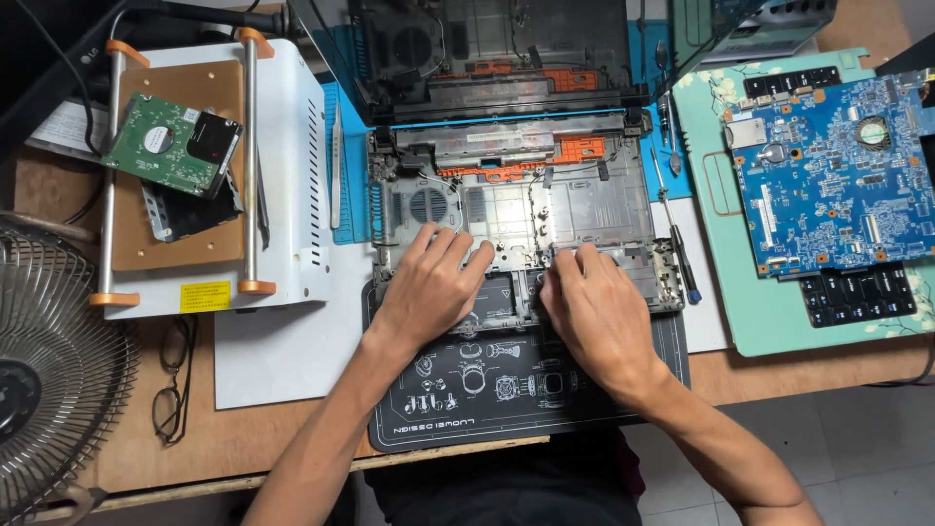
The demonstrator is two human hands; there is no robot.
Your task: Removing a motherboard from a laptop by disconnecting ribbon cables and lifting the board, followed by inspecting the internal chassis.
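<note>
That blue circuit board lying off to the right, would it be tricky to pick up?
Probably light and stiff: the blue circuit board is a thin flat sheet. Likely fragile, since small parts cover its upper face, so holding it by the edges seems safer. It lies flat on the green mat, so it should not roll or tip.

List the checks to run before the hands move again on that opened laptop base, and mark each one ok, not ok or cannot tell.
1. Both hands on the laptop base: ok; left hand and right hand rest palm down on its front edge.
2. Base seated on the black work mat: ok, front edge lies on it.
3. Blue circuit board out of the way: ok, on the green mat to the right.
4. Screwdriver within reach: ok, beside the base's right edge.
5. Hard drive set apart: ok, on the white machine.
6. Loose screws under the palms: cannot tell.
</note>
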